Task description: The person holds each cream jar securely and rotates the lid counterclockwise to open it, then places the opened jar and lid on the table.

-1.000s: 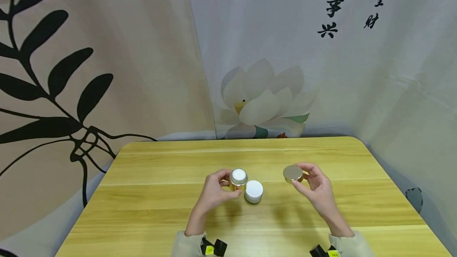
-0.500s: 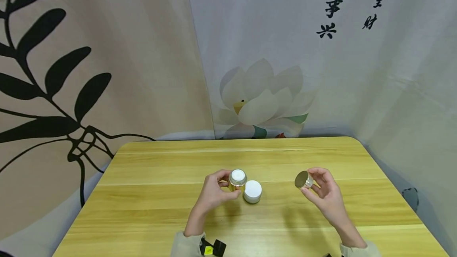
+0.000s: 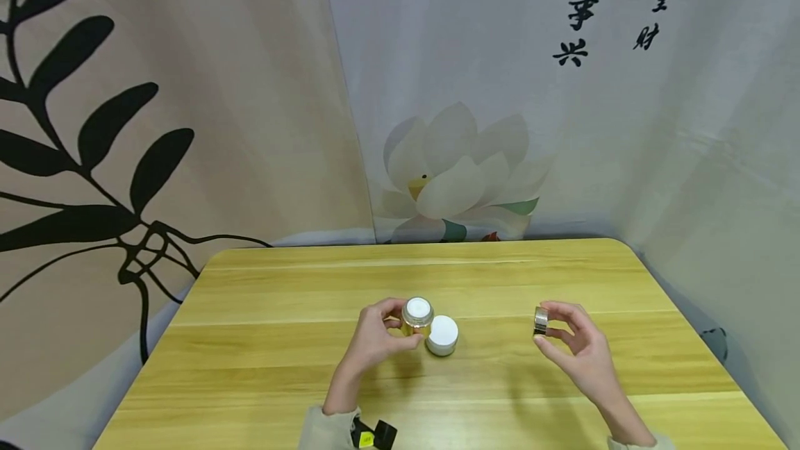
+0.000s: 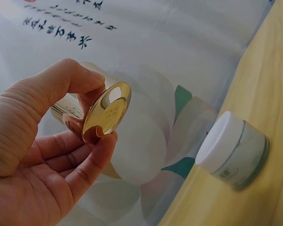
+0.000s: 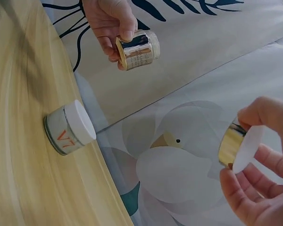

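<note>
My left hand point(image 3: 377, 337) grips a small gold cosmetic jar point(image 3: 417, 318) by its side, above the table. The jar stands upright with a white disc showing in its mouth, and its shiny gold base point(image 4: 107, 112), stamped with small print, faces the left wrist view. To the right, my right hand point(image 3: 584, 353) pinches a gold jar lid point(image 3: 540, 321) between thumb and fingers. This lid is turned on edge, and its white inner side point(image 5: 249, 147) shows in the right wrist view. A white-capped jar point(image 3: 442, 336) marked "V7" stands on the table beside the gold jar.
The wooden table point(image 3: 281, 367) reaches back to a fabric backdrop point(image 3: 262, 89) printed with leaves, a lotus and characters. A black wrist-camera mount point(image 3: 373, 432) sits at the left sleeve.
My right hand has moved right and toward me, tipping the gold lid from top up to on edge. The left hand and gold jar have stayed nearly still.
</note>
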{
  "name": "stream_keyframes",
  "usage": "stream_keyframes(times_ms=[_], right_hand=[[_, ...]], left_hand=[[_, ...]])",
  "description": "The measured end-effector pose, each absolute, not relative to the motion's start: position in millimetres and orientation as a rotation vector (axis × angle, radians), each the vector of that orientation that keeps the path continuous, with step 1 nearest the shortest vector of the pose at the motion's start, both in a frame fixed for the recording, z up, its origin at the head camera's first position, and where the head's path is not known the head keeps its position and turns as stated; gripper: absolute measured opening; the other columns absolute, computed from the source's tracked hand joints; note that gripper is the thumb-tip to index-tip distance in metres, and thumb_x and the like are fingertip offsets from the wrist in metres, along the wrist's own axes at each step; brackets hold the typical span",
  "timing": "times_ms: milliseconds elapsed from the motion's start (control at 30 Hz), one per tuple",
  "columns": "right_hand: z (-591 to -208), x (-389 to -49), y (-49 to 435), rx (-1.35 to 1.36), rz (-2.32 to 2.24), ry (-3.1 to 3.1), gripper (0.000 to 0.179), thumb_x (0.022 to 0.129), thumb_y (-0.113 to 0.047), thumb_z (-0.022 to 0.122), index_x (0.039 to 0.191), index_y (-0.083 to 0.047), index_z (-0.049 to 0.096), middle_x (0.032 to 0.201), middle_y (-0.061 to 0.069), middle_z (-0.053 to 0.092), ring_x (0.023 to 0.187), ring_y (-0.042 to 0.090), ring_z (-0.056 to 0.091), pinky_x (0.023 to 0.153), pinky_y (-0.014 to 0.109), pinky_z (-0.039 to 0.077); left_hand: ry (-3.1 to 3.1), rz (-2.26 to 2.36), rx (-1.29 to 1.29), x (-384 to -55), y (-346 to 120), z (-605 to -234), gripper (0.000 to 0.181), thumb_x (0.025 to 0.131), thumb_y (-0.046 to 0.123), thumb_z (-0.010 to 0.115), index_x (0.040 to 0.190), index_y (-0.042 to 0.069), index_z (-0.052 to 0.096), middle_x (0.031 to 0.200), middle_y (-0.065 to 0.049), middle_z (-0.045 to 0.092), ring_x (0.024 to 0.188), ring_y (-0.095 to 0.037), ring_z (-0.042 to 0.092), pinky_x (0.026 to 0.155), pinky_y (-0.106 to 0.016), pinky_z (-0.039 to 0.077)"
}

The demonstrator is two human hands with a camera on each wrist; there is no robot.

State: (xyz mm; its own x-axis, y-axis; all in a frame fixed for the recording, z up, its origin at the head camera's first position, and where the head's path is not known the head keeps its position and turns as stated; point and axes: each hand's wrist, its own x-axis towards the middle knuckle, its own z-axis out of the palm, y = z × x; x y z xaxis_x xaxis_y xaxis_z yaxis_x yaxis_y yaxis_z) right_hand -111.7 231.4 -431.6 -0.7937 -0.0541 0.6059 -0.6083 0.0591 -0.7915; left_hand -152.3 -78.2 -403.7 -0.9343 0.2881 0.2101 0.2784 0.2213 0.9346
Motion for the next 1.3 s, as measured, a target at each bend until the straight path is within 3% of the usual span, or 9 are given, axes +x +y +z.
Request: stream_keyframes(times_ms=[400, 667, 900, 1133, 1300], right_hand=[[-434.6, -105.2, 234.3, 0.472, 1.373, -2.202, 0.052, 0.062, 0.021, 0.073, 0.110, 0.008, 0.062, 0.106, 0.009, 0.054, 0.091, 0.009, 0.051, 0.064, 0.016, 0.049], [-442.7, -101.4, 235.3, 0.358, 1.197, -2.340, 0.052, 0.056, 0.011, 0.082, 0.105, -0.002, 0.067, 0.099, 0.007, 0.058, 0.083, 0.005, 0.051, 0.058, 0.019, 0.050], [-449.7, -92.9, 237.2, 0.324, 1.133, -2.456, 0.051, 0.055, 0.010, 0.082, 0.102, -0.005, 0.068, 0.095, 0.003, 0.059, 0.081, 0.004, 0.052, 0.055, 0.025, 0.052], [-462.1, -86.2, 240.4, 0.258, 1.117, -2.588, 0.050, 0.055, 0.008, 0.083, 0.100, -0.007, 0.067, 0.094, -0.001, 0.056, 0.080, 0.002, 0.050, 0.055, 0.021, 0.050], [-469.4, -85.6, 240.9, 0.205, 1.140, -2.645, 0.048, 0.056, 0.006, 0.084, 0.099, -0.006, 0.067, 0.093, 0.000, 0.056, 0.079, 0.005, 0.050, 0.056, 0.021, 0.049]], left_hand=[[2.465, 1.863, 0.602, -153.3, -77.3, -406.3, 0.039, 0.065, -0.008, 0.076, 0.102, -0.010, 0.063, 0.091, -0.012, 0.062, 0.082, -0.024, 0.055, 0.074, -0.034, 0.053], [2.458, 1.883, 0.575, -168.9, -78.7, -435.7, 0.044, 0.065, -0.002, 0.080, 0.106, -0.004, 0.064, 0.094, -0.009, 0.063, 0.085, -0.017, 0.055, 0.074, -0.027, 0.053], [2.464, 1.893, 0.618, -171.0, -79.3, -438.6, 0.041, 0.065, 0.003, 0.081, 0.103, -0.001, 0.065, 0.093, -0.008, 0.062, 0.083, -0.017, 0.055, 0.073, -0.026, 0.053], [2.490, 1.882, 0.546, -168.7, -78.4, -435.0, 0.040, 0.064, -0.002, 0.080, 0.101, -0.001, 0.064, 0.092, -0.006, 0.062, 0.083, -0.015, 0.054, 0.072, -0.024, 0.052], [2.496, 1.873, 0.517, -165.5, -76.6, -429.4, 0.040, 0.064, -0.007, 0.077, 0.102, -0.005, 0.063, 0.093, -0.009, 0.062, 0.084, -0.019, 0.054, 0.072, -0.030, 0.052]])
